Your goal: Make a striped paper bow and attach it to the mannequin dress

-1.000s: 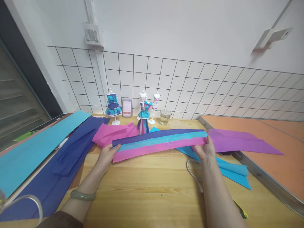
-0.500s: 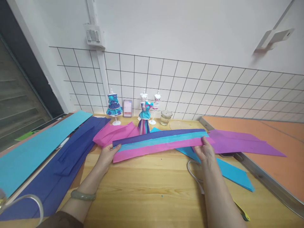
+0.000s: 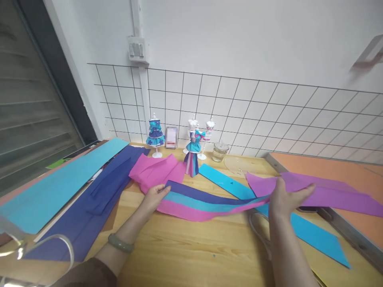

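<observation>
Your one strip (image 3: 197, 205) now sags, pinched by your left hand (image 3: 154, 197); whether your right hand (image 3: 283, 201) grips is unclear. Four mannequins (image 3: 154, 131) stand behind; one screen (image 3: 171, 137) is unreadable.

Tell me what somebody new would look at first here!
Probably the long, thin strip with navy, turquoise and pink stripes, stretching from the left hand to the right hand over the pale wooden table. Next might be the little mannequin in a shiny turquoise top and striped skirt, standing behind the strip, and the one in a ruffled blue dress, farther left.
</observation>
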Tool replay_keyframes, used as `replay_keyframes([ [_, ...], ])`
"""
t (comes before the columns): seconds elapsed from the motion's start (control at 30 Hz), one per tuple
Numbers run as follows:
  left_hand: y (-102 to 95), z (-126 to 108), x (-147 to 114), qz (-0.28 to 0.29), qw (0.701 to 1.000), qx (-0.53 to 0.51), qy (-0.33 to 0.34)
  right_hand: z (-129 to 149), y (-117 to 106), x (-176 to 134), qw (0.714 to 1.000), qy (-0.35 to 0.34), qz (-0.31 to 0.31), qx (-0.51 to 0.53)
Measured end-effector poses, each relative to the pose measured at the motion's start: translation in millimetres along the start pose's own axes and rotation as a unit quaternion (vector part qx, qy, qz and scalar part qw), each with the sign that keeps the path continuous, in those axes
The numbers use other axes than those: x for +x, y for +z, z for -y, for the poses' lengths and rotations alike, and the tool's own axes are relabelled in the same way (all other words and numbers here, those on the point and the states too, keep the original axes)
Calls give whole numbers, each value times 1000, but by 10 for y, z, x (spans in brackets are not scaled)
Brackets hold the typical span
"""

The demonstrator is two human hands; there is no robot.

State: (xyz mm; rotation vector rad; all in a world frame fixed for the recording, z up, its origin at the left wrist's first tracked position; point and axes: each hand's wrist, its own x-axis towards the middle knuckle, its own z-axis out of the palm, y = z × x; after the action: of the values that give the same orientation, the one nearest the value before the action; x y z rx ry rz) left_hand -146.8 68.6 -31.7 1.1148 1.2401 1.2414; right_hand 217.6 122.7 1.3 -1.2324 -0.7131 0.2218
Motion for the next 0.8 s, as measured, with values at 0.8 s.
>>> replay_keyframes([
  [0.8,114,-48,-95,48,997,-23,57,113,571,-1069,857,-199,468,-78],
])
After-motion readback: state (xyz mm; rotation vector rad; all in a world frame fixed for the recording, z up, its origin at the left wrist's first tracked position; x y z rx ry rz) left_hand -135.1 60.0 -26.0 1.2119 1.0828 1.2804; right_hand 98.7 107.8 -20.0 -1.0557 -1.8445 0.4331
